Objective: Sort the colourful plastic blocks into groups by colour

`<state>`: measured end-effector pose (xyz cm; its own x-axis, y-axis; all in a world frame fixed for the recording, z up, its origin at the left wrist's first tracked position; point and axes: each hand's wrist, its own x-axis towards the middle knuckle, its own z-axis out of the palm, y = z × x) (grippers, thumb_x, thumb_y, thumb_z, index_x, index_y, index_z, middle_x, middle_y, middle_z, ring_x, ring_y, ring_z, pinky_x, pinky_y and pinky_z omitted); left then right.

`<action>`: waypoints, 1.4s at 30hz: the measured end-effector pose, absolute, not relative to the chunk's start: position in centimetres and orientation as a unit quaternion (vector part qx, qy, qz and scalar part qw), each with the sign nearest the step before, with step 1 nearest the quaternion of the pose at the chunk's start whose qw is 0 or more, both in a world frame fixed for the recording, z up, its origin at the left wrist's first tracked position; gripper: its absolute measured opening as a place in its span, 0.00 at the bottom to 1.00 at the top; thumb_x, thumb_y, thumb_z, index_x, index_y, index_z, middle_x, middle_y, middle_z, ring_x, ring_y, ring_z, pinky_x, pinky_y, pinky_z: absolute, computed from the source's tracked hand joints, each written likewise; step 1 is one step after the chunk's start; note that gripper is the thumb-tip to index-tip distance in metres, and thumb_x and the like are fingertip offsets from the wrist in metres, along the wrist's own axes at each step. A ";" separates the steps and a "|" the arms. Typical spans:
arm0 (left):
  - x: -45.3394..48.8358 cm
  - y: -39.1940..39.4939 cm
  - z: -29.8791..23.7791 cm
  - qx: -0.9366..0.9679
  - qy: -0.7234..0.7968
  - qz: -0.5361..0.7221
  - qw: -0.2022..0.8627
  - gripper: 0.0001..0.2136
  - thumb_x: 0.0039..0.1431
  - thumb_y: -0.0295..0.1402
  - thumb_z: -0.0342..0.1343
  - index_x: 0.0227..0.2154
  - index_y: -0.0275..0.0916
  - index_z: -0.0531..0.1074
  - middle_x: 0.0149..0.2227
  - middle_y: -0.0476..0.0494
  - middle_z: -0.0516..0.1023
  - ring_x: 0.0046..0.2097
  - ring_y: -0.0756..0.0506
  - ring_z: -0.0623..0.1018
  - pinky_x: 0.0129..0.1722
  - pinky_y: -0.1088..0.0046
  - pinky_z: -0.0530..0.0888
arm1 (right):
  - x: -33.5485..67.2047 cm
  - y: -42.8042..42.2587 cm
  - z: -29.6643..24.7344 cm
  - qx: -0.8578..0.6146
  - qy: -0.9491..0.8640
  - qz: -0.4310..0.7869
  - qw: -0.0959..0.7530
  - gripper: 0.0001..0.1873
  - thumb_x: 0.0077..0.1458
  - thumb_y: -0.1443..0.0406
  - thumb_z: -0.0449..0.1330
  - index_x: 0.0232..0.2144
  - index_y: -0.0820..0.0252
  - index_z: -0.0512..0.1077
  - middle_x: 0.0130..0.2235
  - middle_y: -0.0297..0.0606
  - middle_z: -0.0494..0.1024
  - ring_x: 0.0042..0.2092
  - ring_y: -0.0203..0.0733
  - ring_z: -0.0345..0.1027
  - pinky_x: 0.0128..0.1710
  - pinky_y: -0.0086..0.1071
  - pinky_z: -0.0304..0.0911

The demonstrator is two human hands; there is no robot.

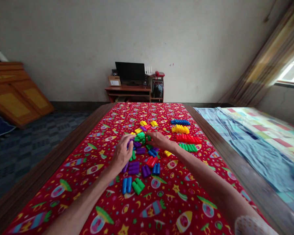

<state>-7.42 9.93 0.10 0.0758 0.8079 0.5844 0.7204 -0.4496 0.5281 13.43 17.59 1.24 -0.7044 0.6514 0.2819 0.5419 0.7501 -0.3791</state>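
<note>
My left hand (122, 150) bends over the left side of a loose heap of ribbed plastic blocks, thumb and fingers around a purple block (131, 140). From the right, my right hand (158, 139) reaches in with its fingertips closed on a green block (148, 138), partly hidden by them. Between the hands lie more green blocks (140, 136) and purple blocks (140, 150). Nearer to me are a red block (152, 161), a purple block (146, 171), blue blocks (126, 185) and a green block (138, 186).
Right of the heap, blocks stand in colour rows: blue (180, 122), yellow (180, 129), red (188, 138) and green (187, 147). A red patterned cloth (147, 209) covers the table. A bed (254, 147) adjoins on the right. Beyond is a desk with a monitor (130, 71).
</note>
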 end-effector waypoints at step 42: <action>-9.1 10.7 -2.2 0.802 0.536 0.258 -0.050 0.20 0.64 0.37 0.41 0.47 0.37 0.75 0.57 0.37 0.72 0.56 0.36 0.71 0.58 0.56 0.69 | 35.9 13.0 2.7 -0.616 -0.780 0.092 0.059 0.10 0.44 0.72 0.55 0.25 0.63 0.77 0.24 0.34 0.75 0.27 0.34 0.66 0.28 0.25 0.55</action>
<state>-9.15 10.71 -2.24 0.2928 0.8345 0.4667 0.8858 -0.4205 0.1962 35.89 12.95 2.69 -0.2340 0.9720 -0.0219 0.9504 0.2239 -0.2158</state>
